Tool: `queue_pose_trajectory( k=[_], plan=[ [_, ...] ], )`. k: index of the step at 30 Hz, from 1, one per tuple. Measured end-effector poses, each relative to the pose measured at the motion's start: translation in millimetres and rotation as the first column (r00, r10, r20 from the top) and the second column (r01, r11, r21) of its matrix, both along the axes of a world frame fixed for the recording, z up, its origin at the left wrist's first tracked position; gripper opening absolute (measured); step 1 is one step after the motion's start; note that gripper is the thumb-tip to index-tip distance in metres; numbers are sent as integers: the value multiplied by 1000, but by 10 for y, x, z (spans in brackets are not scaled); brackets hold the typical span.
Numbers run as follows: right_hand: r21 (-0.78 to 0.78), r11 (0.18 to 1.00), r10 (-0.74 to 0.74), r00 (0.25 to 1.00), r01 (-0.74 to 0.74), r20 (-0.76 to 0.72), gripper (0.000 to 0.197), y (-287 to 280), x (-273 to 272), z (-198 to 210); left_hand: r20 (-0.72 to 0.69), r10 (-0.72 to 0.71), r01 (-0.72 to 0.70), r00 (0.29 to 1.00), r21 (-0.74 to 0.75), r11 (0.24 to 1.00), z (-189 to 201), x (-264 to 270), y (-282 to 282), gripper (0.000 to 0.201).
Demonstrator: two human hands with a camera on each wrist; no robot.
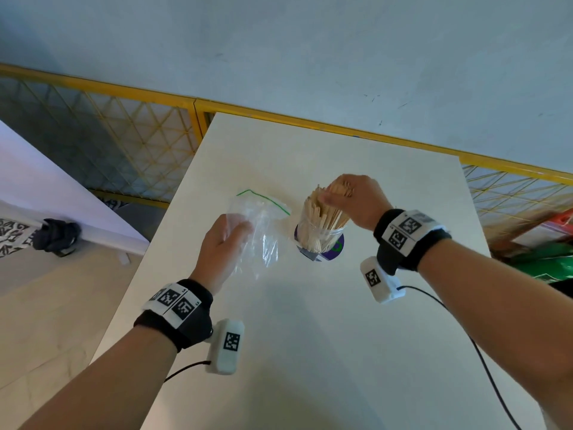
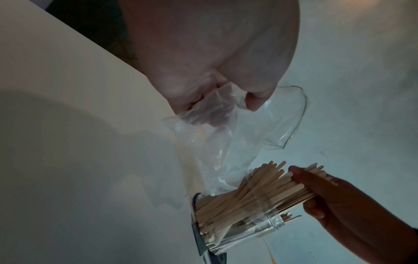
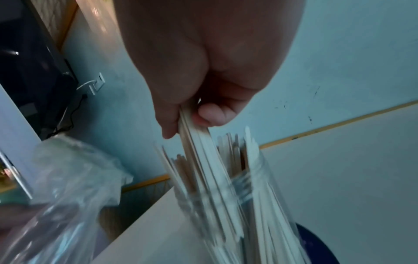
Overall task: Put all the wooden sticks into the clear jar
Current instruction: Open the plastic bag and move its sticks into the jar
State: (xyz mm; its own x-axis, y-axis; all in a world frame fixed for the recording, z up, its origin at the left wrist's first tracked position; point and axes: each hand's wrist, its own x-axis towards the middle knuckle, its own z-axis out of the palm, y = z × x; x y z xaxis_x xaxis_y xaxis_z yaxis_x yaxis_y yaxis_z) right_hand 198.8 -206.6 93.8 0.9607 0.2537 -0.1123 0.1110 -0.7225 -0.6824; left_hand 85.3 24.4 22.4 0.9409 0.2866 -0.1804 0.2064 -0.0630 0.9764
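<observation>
A clear jar [image 1: 319,235] [image 2: 264,223] stands on the white table [image 1: 310,336], packed with several wooden sticks [image 1: 322,212] [image 2: 237,198] [image 3: 226,178] that poke out of its mouth. My right hand [image 1: 347,193] [image 3: 187,121] grips a bundle of sticks at their upper ends, their lower ends inside the jar. Left of the jar, my left hand [image 1: 226,240] [image 2: 226,100] holds a clear plastic bag [image 1: 263,231] [image 2: 221,142] [image 3: 58,196] with a green zip edge. No sticks show inside the bag.
The jar stands on a dark blue round disc [image 1: 335,249] [image 3: 321,246]. A yellow mesh fence [image 1: 124,131] runs behind the table. Another white table [image 1: 46,187] stands to the left, with a dark object [image 1: 59,237] beside it.
</observation>
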Motion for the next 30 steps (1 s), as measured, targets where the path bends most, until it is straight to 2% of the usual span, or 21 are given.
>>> queue_pose_trajectory(
  k=[3, 5, 7, 8, 10, 12, 15, 17, 20, 22, 26, 28, 30],
  plan=[
    [79, 995, -60, 997, 56, 48, 26, 6, -107, -132, 13, 1, -1, 1000, 2, 1000, 27, -2, -14, 37],
    [92, 995, -54, 994, 45, 95, 34, -21, -128, -174, 3, 5, -5, 1000, 5, 1000, 42, -2, -31, 38],
    [-3, 1000, -19, 987, 20, 157, 49, -55, -119, -221, -18, 9, -9, 1000, 8, 1000, 45, 0, -43, 36],
    [-74, 997, -6, 980, 21, 201, 51, -66, -116, -241, -23, 10, -10, 1000, 8, 1000, 45, 0, -50, 31],
    [-190, 981, 27, 950, 34, 311, 42, -70, -99, -303, -20, 17, -17, 1000, 10, 1000, 35, 8, -57, 20],
    [-218, 976, 54, 924, 32, 380, 33, -58, -69, -392, -16, 24, -24, 1000, 17, 1000, 22, 14, -61, 14],
    [-139, 990, 68, 954, -28, 293, 35, 13, -34, -467, -16, 22, -21, 1000, 22, 1000, 18, 8, -68, 9],
    [-99, 988, 139, 966, -120, 219, 42, 91, -30, -469, -14, 16, -15, 1000, 29, 999, 30, -1, -64, 7],
    [-114, 965, 254, 945, -235, 207, 51, 189, -56, -445, -15, 13, -13, 1000, 25, 1000, 65, -16, -49, 16],
    [-160, 962, 258, 931, -222, 259, 49, 203, -61, -446, -18, 15, -15, 1000, 23, 1000, 80, -12, -31, 19],
    [-177, 978, 164, 936, -112, 310, 55, 122, -45, -497, -13, 29, -29, 999, 41, 999, 69, 12, 29, 6],
    [-258, 962, 169, 941, -92, 294, 56, 92, -24, -550, -11, 35, -35, 999, 46, 998, 52, 25, 56, 5],
    [-269, 954, 198, 952, -133, 231, 53, 107, 0, -570, -11, 33, -32, 999, 46, 998, 39, 31, 70, 5]
  ],
)
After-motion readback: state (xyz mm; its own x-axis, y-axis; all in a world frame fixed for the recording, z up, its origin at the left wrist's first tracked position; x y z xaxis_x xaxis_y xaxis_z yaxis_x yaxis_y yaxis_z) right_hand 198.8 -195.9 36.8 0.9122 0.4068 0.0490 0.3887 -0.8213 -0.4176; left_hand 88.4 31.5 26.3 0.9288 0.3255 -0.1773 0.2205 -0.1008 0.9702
